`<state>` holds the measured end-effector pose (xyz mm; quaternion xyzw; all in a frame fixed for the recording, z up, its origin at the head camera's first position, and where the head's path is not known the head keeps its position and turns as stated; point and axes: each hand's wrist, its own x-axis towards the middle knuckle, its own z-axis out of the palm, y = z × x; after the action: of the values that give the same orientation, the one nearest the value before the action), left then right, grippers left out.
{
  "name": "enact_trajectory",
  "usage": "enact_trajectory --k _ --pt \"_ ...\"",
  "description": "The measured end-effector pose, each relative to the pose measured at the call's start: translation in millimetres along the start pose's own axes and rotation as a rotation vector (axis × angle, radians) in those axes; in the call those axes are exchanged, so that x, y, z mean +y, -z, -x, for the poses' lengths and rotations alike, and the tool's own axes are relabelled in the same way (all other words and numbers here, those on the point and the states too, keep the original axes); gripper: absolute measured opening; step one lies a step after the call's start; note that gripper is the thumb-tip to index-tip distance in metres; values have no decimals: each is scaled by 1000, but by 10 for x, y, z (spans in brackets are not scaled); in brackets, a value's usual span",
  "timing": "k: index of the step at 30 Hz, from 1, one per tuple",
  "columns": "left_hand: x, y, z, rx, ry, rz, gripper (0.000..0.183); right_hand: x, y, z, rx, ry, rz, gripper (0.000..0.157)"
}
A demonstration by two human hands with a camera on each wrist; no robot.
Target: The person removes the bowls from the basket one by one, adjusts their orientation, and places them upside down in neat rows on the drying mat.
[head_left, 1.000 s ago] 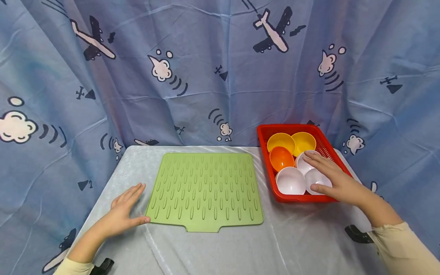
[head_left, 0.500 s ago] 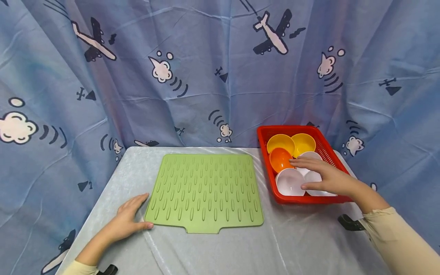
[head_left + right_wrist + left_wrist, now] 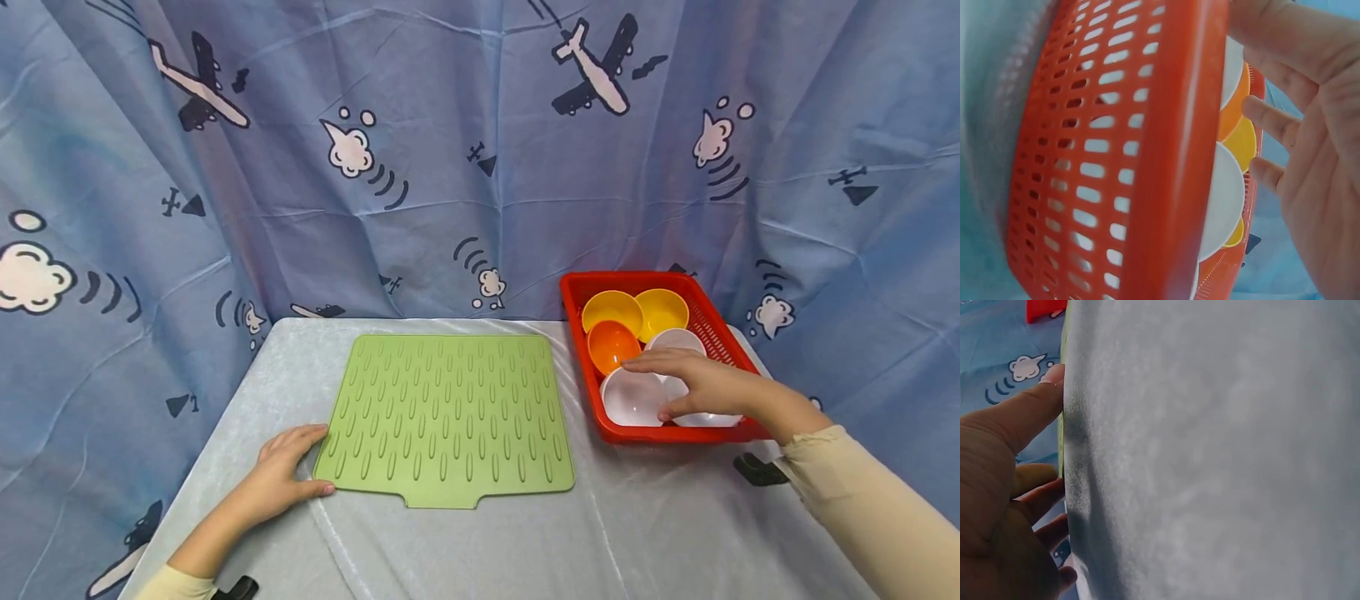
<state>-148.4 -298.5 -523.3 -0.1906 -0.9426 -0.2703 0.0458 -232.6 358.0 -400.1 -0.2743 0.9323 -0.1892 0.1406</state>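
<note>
Right hand (image 3: pixel 697 385), frame right: grip apart over white bowl (image 3: pixel 628 404). Bowl likely light, stiff, slick; pinch rim. Left hand (image 3: pixel 272 477), lower left: grip apart at mat (image 3: pixel 448 408) edge.

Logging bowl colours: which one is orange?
The orange bowl at the red basket's left wall, between a yellow bowl and a white bowl; the others are yellow or white.

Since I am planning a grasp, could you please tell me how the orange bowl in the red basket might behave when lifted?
The orange bowl is probably light, being small with a thin rim. Its smooth, shiny inside suggests it could be slippery. Its round shape may let it rock if nudged.
</note>
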Motion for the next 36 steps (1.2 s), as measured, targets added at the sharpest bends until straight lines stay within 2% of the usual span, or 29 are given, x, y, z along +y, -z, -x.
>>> enact_trajectory --k 10,14,19,29,36 --pt "19 29 1 -35 36 6 86 -12 16 -104 -128 -44 41 96" --pt "15 28 -1 -52 55 4 87 -5 50 -163 -197 -91 40 98" --pt "9 28 -16 -42 46 -3 86 43 74 -242 -271 -145 9 103" --pt "-12 27 -51 -54 65 -24 88 50 92 -312 -349 -144 8 100" --pt "11 35 -56 -47 79 -35 87 43 73 -361 -396 -140 -35 102"
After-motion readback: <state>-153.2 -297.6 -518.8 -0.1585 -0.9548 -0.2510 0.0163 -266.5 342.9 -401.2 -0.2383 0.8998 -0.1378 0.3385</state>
